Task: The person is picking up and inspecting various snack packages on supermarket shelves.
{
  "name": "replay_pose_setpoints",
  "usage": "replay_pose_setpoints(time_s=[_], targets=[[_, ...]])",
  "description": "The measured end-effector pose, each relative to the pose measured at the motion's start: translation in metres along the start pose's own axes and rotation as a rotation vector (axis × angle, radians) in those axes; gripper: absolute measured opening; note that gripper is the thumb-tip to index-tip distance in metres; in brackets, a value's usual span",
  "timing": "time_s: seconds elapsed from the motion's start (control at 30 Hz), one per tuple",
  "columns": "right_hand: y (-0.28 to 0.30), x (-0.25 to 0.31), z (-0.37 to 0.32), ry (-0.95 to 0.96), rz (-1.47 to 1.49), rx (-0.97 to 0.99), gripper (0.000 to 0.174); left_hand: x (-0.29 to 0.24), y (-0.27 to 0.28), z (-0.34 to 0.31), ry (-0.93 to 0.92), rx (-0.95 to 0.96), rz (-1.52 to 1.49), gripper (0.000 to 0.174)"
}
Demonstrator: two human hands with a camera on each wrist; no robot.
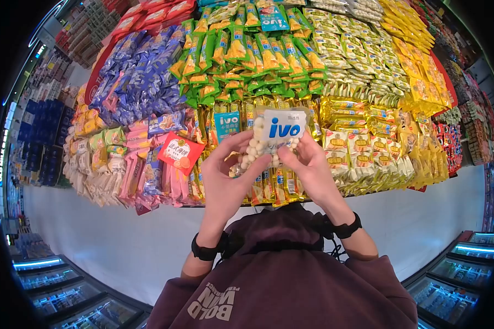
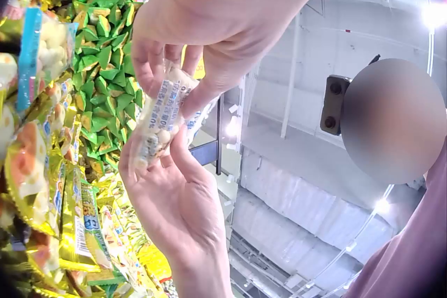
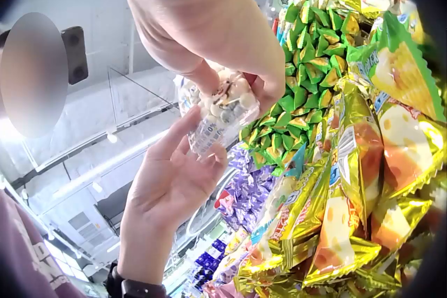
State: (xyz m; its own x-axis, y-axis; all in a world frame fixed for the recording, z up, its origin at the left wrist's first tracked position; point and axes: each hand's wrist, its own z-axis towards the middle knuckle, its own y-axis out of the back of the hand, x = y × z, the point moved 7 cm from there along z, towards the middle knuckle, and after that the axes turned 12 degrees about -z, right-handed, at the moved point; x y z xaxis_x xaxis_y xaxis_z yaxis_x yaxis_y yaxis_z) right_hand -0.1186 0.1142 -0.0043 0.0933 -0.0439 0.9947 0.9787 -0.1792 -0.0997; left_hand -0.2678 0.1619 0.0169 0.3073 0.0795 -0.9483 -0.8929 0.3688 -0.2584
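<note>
I hold a clear bag of small white balls (image 1: 274,137) with a white and blue "ivo" label up in front of a snack display. My left hand (image 1: 237,164) grips its left side between thumb and fingers. My right hand (image 1: 301,158) pinches its right side. In the left wrist view the left hand (image 2: 209,39) pinches the bag (image 2: 162,120) from above, and the right hand (image 2: 174,193) cups it from below. In the right wrist view the right hand (image 3: 223,46) grips the bag (image 3: 216,113) from above, with the left hand's (image 3: 171,172) fingers under it.
The display behind the bag is piled with packets: green ones (image 1: 241,55) at the top middle, blue-purple (image 1: 137,77) to the left, yellow (image 1: 379,66) to the right, pink (image 1: 132,175) at lower left. A red packet (image 1: 180,152) lies near the left hand. Glass-topped freezers (image 1: 66,290) flank me.
</note>
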Motion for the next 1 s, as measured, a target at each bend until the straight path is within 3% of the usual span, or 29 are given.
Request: replay_pose_setpoints(time_s=[0.13, 0.23, 0.43, 0.53, 0.67, 0.87, 0.97, 1.0], targets=[[0.000, -0.009, -0.001, 0.030, 0.042, 0.037, 0.040, -0.012, 0.001, -0.003, -0.261, 0.091, 0.283, 0.039], [0.000, -0.012, -0.003, 0.005, 0.045, 0.054, 0.038, -0.017, -0.001, -0.003, -0.280, 0.111, 0.333, 0.039], [-0.001, 0.001, -0.002, 0.023, -0.027, 0.019, 0.038, 0.002, 0.008, -0.005, 0.080, -0.071, 0.007, 0.038], [-0.004, 0.008, -0.003, 0.074, -0.053, 0.022, 0.039, 0.009, 0.002, -0.004, 0.155, -0.029, -0.191, 0.035], [-0.008, 0.018, -0.004, 0.134, -0.066, -0.011, 0.040, 0.011, 0.004, -0.004, 0.169, 0.021, -0.213, 0.031], [-0.004, 0.031, -0.009, 0.234, -0.467, 0.041, 0.043, 0.011, 0.008, -0.005, 0.147, 0.060, -0.171, 0.029], [0.007, 0.007, -0.011, 0.091, -0.213, -0.034, 0.042, 0.012, 0.007, -0.005, 0.185, 0.029, -0.217, 0.028], [0.015, 0.008, -0.011, 0.111, -0.372, -0.019, 0.039, 0.014, 0.008, -0.004, 0.198, 0.009, -0.241, 0.028]])
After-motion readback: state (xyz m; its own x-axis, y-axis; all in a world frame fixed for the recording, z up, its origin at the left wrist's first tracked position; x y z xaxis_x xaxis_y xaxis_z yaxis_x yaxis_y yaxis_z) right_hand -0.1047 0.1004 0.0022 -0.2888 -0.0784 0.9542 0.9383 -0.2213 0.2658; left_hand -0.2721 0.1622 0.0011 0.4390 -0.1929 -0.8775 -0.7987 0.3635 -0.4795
